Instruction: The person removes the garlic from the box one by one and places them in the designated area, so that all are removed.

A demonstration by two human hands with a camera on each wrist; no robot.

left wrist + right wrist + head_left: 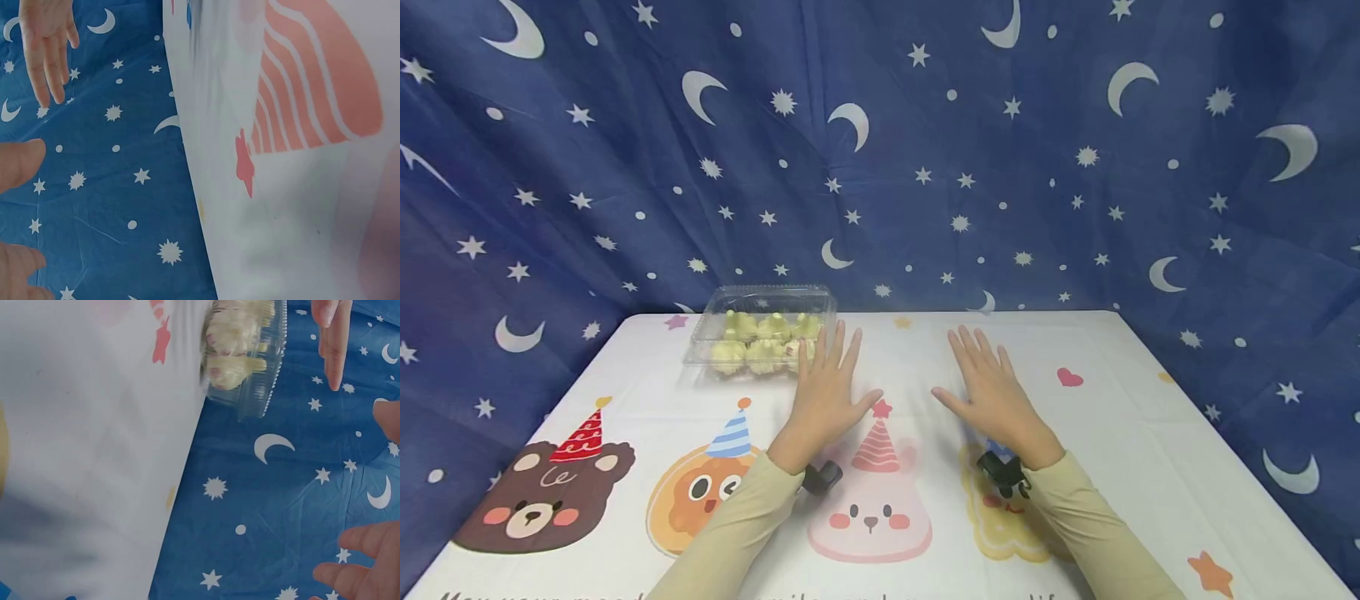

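Observation:
In the head view, my left hand [827, 385] is held over the table with its fingers spread and nothing in them. Its fingertips overlap the near right corner of a clear plastic box [703, 332]; whether they touch it I cannot tell. Inside the box sit several pale yellow, bulb-shaped pieces [765, 356] with stubby tops. My right hand [996, 400] also has its fingers straight, apart from the box and holding nothing. In the right wrist view the box [253, 400] and its bulb-shaped pieces [228, 372] appear at the top, with parts of both hands at the right.
A white tablecloth [1097, 500] printed with cartoon animals covers the table. Behind it hangs a blue curtain [895, 242] with moons and stars, close to the table's far edge. Each wrist carries a small black device [1003, 473].

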